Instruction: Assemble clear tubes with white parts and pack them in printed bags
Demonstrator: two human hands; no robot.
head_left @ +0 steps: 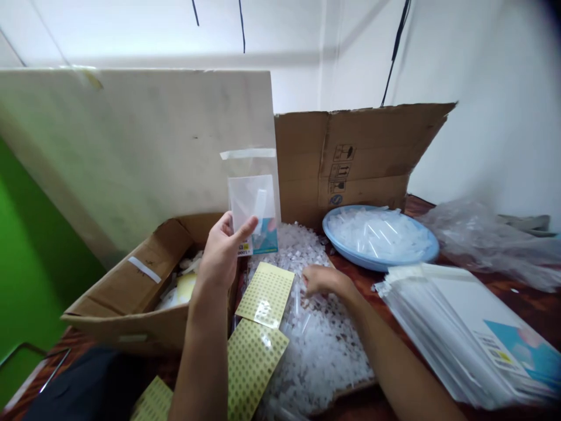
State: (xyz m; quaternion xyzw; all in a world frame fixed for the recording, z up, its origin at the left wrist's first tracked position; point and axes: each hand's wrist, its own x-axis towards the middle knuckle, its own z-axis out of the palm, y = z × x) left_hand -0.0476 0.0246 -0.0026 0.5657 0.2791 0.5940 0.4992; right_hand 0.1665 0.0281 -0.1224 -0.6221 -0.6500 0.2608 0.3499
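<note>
My left hand [222, 252] is raised and grips a clear plastic packet [253, 202] by its lower left corner; the packet stands upright with a printed card and a small white part inside. My right hand [322, 279] is lowered, palm down, onto a heap of small white plastic pieces [318, 345] on the table, its fingers curled into the pile. What the fingers hold, if anything, is hidden. Yellow dotted sticker sheets [266, 293] lie just left of the right hand.
An open cardboard box [131, 292] with packets sits at left, below a leaning pale board [131, 146]. A blue bowl [379, 240] of clear pieces stands behind, before a cardboard flap [350, 158]. A stack of empty printed packets [464, 333] lies right, crumpled plastic [486, 240] beyond.
</note>
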